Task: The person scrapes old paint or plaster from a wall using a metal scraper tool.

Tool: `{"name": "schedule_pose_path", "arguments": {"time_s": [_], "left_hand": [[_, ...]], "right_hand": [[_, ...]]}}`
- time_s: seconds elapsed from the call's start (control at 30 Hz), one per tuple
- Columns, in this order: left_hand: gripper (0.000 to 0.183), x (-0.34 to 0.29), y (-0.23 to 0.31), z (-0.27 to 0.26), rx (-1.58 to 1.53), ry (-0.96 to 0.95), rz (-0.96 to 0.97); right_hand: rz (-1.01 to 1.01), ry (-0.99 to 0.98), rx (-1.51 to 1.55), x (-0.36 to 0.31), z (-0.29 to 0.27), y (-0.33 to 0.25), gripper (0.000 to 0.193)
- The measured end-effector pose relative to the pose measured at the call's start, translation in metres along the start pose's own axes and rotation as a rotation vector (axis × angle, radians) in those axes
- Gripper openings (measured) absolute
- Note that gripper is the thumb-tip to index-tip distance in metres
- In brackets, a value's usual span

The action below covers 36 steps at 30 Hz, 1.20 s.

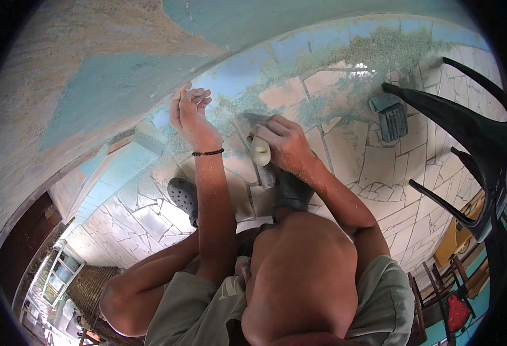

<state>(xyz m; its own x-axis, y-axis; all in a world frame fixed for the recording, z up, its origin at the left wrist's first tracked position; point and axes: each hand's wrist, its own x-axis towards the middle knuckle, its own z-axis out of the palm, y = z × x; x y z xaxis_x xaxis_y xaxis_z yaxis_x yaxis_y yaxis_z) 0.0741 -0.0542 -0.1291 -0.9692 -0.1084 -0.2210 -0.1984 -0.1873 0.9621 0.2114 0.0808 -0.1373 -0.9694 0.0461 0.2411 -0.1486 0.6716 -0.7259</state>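
My right hand (282,140) is closed around the pale, cream-coloured handle of a scraper (260,152). Its grey blade points toward the foot of the wall, partly hidden by my fingers. My left hand (190,118) is raised close to the wall (126,86), its fingers slightly bent and apart, holding nothing. A dark beaded bracelet (208,153) circles that wrist. Patches of blue paint and bare, brownish surface cover the wall. Below my hands, greenish paint crumbs (299,115) lie scattered over the stone-patterned floor (380,173).
A dark ribbed block with a teal top (390,122) lies on the floor to the right. Beyond it, the legs of a black plastic chair (467,109) reach in. A grey clog (183,196) is on my left foot. More furniture (449,288) stands at the lower right.
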Motion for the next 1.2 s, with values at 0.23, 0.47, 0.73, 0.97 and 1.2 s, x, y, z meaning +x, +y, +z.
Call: {"name": "schedule_pose_path", "arguments": {"time_s": [0.23, 0.47, 0.73, 0.97, 1.2], "left_hand": [[0.028, -0.005, -0.006, 0.008, -0.005, -0.033, 0.002], [0.028, -0.003, -0.005, 0.009, -0.011, -0.036, 0.007], [0.027, -0.005, -0.001, 0.008, -0.001, -0.025, -0.004], [0.027, -0.008, -0.001, 0.009, -0.001, -0.041, 0.005], [0.027, -0.01, 0.0, 0.013, -0.001, -0.042, 0.014]], "right_hand": [[0.055, 0.076, 0.047, 0.015, -0.01, 0.003, 0.032], [0.137, 0.027, 0.062, 0.034, -0.021, 0.01, 0.032], [0.076, -0.025, 0.066, 0.03, -0.013, 0.006, 0.035], [0.006, -0.033, 0.074, 0.009, -0.013, 0.0, 0.035], [0.018, 0.007, 0.109, 0.012, -0.011, 0.001, 0.035]]}}
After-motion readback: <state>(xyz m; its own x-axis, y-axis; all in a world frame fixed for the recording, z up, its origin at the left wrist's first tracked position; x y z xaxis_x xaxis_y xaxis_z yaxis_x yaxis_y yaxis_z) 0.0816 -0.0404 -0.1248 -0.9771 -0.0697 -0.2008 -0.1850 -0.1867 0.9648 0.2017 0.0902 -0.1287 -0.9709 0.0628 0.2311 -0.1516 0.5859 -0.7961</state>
